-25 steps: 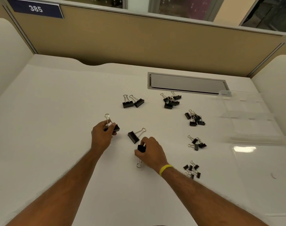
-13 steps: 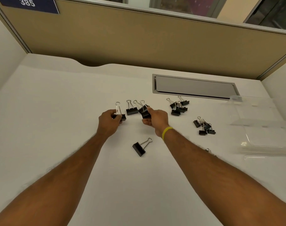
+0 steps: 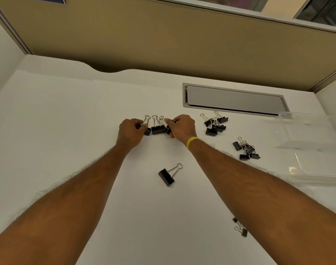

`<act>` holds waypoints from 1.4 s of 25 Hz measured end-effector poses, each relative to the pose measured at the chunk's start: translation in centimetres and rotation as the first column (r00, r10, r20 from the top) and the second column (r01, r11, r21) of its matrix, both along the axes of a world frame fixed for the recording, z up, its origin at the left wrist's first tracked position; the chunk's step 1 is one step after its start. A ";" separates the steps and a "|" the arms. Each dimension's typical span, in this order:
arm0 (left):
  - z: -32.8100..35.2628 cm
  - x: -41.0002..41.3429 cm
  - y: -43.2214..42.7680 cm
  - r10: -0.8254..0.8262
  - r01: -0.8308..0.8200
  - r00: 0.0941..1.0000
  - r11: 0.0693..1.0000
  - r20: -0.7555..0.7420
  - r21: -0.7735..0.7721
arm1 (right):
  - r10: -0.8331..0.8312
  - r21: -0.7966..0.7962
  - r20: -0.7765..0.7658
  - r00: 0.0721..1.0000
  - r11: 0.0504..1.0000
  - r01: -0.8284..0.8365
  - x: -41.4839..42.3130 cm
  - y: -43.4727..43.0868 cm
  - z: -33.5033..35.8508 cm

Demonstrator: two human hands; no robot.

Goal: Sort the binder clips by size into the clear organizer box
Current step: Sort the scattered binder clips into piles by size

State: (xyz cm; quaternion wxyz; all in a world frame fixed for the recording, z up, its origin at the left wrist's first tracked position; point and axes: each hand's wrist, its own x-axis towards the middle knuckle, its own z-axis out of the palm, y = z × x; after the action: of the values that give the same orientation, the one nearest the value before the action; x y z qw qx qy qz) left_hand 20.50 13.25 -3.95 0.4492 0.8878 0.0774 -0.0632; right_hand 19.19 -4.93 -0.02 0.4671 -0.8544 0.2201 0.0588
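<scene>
My left hand [image 3: 131, 131] grips a large black binder clip [image 3: 147, 129] at the left end of a row of large clips. My right hand [image 3: 180, 128], with a yellow wristband, is shut on another large clip [image 3: 168, 129] at the row's right end. Between them a large clip [image 3: 157, 129] rests on the white desk. One more large clip [image 3: 166, 176] lies alone nearer to me. A pile of medium clips [image 3: 214, 126] lies to the right, a smaller pile [image 3: 246, 150] beyond it. The clear organizer box [image 3: 316, 150] sits at the right edge.
A grey cable flap [image 3: 234, 99] is set into the desk behind the clips. Two tiny clips [image 3: 241, 229] show beside my right forearm. A tan partition wall [image 3: 163, 44] closes the back, and white side panels stand left and right.
Both hands carried their large clips away from me to the pair of large clips at the back and now hold them at the two ends of that row.
</scene>
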 end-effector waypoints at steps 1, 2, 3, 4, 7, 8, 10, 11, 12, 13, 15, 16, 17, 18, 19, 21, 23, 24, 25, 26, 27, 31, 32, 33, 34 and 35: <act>0.0 -0.3 0.1 -0.016 0.015 1.000 1.000 0.023 0.023 | 0.016 -0.073 0.019 1.000 0.997 -0.015 -0.2 -0.2 -0.1; 0.1 -0.6 0.2 -0.028 0.025 0.999 0.999 0.045 0.047 | 0.033 -0.150 0.045 0.998 0.988 -0.026 -0.7 -0.6 -0.1; 0.1 -0.9 0.3 -0.031 0.027 0.997 0.997 0.066 0.067 | 0.050 -0.213 0.074 0.996 0.977 -0.033 -1.6 -1.0 0.1; 0.1 -1.2 0.4 -0.029 0.022 0.996 0.996 0.080 0.082 | 0.077 -0.253 0.114 0.991 0.966 -0.046 -2.7 -1.4 0.3; -0.3 -2.4 1.3 -0.026 0.017 0.995 0.995 0.101 0.095 | 0.296 -0.337 0.135 0.946 0.911 -0.237 -6.9 -1.7 0.1; -0.3 -2.9 1.5 -0.027 0.016 0.994 0.995 0.110 0.100 | 0.388 -0.367 0.089 0.918 0.869 -0.332 -8.4 -1.5 -0.3; -0.4 -3.9 2.0 -0.016 0.004 0.993 0.994 0.121 0.105 | 0.504 -0.412 -0.039 0.863 0.779 -0.473 -10.8 -0.8 -1.1; -0.4 -4.4 2.2 -0.013 -0.001 0.991 0.994 0.130 0.108 | 0.542 -0.437 -0.109 0.833 0.727 -0.530 -11.7 -0.5 -1.4; -0.4 -4.9 2.3 -0.017 0.000 0.989 0.993 0.144 0.115 | 0.579 -0.466 -0.172 0.797 0.665 -0.584 -12.6 -0.3 -1.8; -0.4 -5.4 2.5 -0.024 0.005 0.986 0.993 0.162 0.120 | 0.605 -0.493 -0.219 0.765 0.608 -0.622 -13.3 -0.1 -2.1; -0.4 -6.4 2.6 -0.032 0.009 0.981 0.993 0.192 0.118 | 0.618 -0.530 -0.249 0.745 0.557 -0.639 -14.3 0.2 -2.5; -0.4 -7.0 2.6 -0.041 0.018 0.978 0.993 0.205 0.116 | 0.615 -0.535 -0.235 0.752 0.564 -0.629 -14.6 0.2 -2.6; -0.3 -7.6 2.5 -0.064 0.039 0.973 0.992 0.221 0.116 | 0.619 -0.534 -0.215 0.755 0.573 -0.622 -14.8 0.2 -2.6; -0.2 -8.2 2.3 -0.100 0.073 0.966 0.990 0.238 0.117 | 0.632 -0.529 -0.189 0.752 0.580 -0.620 -14.9 0.2 -2.5; -0.2 -9.0 2.1 -0.143 0.117 0.958 0.986 0.247 0.118 | 0.648 -0.519 -0.163 0.744 0.585 -0.623 -15.0 0.1 -2.4; 0.2 -10.5 1.3 -0.229 0.208 0.949 0.972 0.217 0.113 | 0.675 -0.496 -0.109 0.729 0.599 -0.629 -15.0 -0.2 -2.1; 0.5 -11.6 0.1 -0.292 0.283 0.949 0.955 0.120 0.090 | 0.683 -0.467 -0.029 0.730 0.636 -0.614 -15.1 -0.6 -1.8; 0.7 -12.1 -0.7 -0.299 0.297 0.953 0.954 0.054 0.049 | 0.687 -0.464 0.022 0.726 0.650 -0.602 -15.1 -0.7 -1.6; 1.0 -12.5 -1.6 -0.271 0.270 0.962 0.962 -0.028 -0.041 | 0.698 -0.471 0.073 0.712 0.654 -0.593 -15.0 -0.7 -1.3; 1.3 -12.6 -2.4 -0.217 0.193 0.967 0.965 -0.130 -0.177 | 0.716 -0.485 0.118 0.689 0.647 -0.589 -14.8 -0.6 -1.1; 1.8 -12.6 -3.0 -0.169 0.083 0.957 0.939 -0.237 -0.334 | 0.735 -0.501 0.152 0.661 0.634 -0.589 -14.4 -0.5 -0.8; 3.2 -11.7 -3.7 -0.135 -0.207 0.907 0.681 -0.399 -0.702 | 0.745 -0.552 0.192 0.639 0.620 -0.558 -12.1 -0.3 -0.1; 3.5 -11.2 -3.6 -0.108 -0.227 0.918 0.645 -0.381 -0.729 | 0.735 -0.557 0.206 0.646 0.631 -0.540 -11.3 -0.2 -0.1; 3.7 -10.5 -3.5 -0.072 -0.241 0.930 0.623 -0.362 -0.744 | 0.723 -0.560 0.217 0.656 0.643 -0.523 -10.4 -0.1 0.0; 3.9 -9.7 -3.4 -0.042 -0.251 0.937 0.608 -0.346 -0.753 | 0.708 -0.554 0.220 0.672 0.657 -0.511 -9.4 0.0 0.1; 4.1 -8.8 -3.4 -0.021 -0.262 0.940 0.595 -0.341 -0.759 | 0.694 -0.540 0.216 0.687 0.671 -0.508 -8.3 0.2 0.3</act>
State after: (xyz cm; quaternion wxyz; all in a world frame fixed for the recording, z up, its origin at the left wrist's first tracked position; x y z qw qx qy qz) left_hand 11.68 9.84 0.10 0.7814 0.5653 0.1724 -0.2004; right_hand 10.93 -4.69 0.30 0.2490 -0.9523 -0.1755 -0.0160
